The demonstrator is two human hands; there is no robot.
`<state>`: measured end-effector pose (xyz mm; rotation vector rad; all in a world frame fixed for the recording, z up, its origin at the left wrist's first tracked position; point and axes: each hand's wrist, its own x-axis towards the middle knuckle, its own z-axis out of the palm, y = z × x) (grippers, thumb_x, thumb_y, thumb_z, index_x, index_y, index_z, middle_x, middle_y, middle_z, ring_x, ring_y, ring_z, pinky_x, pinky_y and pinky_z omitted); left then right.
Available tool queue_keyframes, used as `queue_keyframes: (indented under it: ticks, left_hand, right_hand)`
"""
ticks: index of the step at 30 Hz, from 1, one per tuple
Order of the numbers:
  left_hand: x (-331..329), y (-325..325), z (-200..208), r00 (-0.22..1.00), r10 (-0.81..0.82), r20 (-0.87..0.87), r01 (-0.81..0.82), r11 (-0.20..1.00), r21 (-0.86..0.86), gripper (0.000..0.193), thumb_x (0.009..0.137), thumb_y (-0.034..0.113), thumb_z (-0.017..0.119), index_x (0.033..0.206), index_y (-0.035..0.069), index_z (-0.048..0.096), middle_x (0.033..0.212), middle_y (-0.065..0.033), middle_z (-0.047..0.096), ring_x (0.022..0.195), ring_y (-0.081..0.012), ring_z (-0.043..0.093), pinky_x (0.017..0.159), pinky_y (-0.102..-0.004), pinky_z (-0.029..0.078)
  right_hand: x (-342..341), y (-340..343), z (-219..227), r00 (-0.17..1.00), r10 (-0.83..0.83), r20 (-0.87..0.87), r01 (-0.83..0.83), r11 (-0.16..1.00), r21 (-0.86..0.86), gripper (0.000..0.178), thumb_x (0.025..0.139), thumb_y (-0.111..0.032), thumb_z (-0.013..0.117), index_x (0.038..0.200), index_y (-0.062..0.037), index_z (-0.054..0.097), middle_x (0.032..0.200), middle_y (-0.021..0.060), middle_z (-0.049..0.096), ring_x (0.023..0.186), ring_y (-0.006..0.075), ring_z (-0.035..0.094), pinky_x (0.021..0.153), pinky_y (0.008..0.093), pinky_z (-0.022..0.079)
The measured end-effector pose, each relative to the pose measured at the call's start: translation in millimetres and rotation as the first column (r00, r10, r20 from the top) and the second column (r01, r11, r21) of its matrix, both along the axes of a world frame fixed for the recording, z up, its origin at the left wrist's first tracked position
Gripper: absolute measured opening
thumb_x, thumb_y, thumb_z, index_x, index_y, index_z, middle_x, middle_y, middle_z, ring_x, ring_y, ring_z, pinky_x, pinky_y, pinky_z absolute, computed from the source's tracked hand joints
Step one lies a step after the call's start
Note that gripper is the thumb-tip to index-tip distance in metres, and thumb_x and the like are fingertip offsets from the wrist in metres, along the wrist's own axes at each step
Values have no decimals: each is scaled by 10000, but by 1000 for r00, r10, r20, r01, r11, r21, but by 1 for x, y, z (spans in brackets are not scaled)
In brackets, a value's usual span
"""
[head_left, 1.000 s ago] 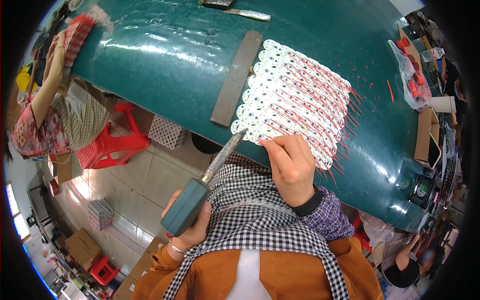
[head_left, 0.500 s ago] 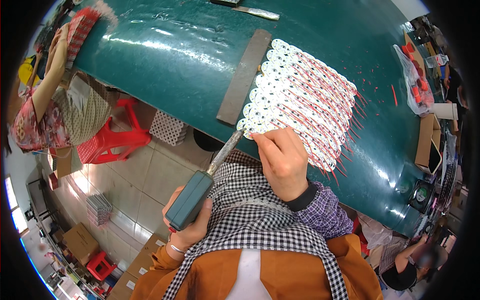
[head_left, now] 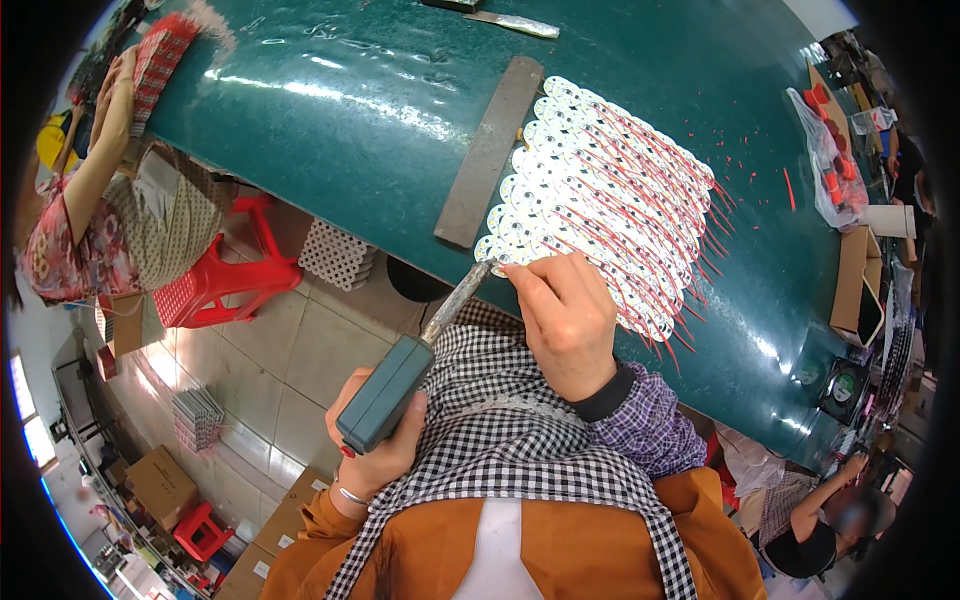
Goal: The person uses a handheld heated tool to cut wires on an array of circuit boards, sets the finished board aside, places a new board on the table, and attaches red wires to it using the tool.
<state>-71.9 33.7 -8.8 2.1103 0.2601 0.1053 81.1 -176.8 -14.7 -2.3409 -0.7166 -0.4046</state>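
Observation:
My left hand [head_left: 384,452] is wrapped round the boxy dark green handle of a soldering iron [head_left: 386,392]. The iron's tip touches or nearly touches the near left corner of a panel of white round circuit boards [head_left: 532,200]. Many thin red wires [head_left: 640,185] run across the boards and stick out past the panel's right side. Just right of the iron's tip, my right hand [head_left: 568,325] is closed in a pinch on a red wire, of which only a short end shows at the fingertips. That hand hides part of the panel's near edge.
A flat grey-brown bar [head_left: 490,155] lies along the panel's left side on the green table [head_left: 340,130]. A bag of red spools [head_left: 835,165] and an open cardboard box [head_left: 856,290] stand at the right. Another person [head_left: 85,220] works at the far left, beside a red stool [head_left: 235,280].
The soldering iron has shifted slightly right, its tip coming closer to my right fingertips. My right hand has hardly moved.

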Motion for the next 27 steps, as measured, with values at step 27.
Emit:
queue_keyframes:
  ticks: [27]
  left_hand:
    - [1,-2,-1,998,50,22,-49,997,-55,264,756,-22,795,1010,-53,728,976,-169,719,826,-281,725,706,-318,571]
  right_hand:
    - [4,-3,0,999,-51,-12,52,997,61,184,785,31,721,966,-7,715,832,73,614,759,242,603,646,367,498]
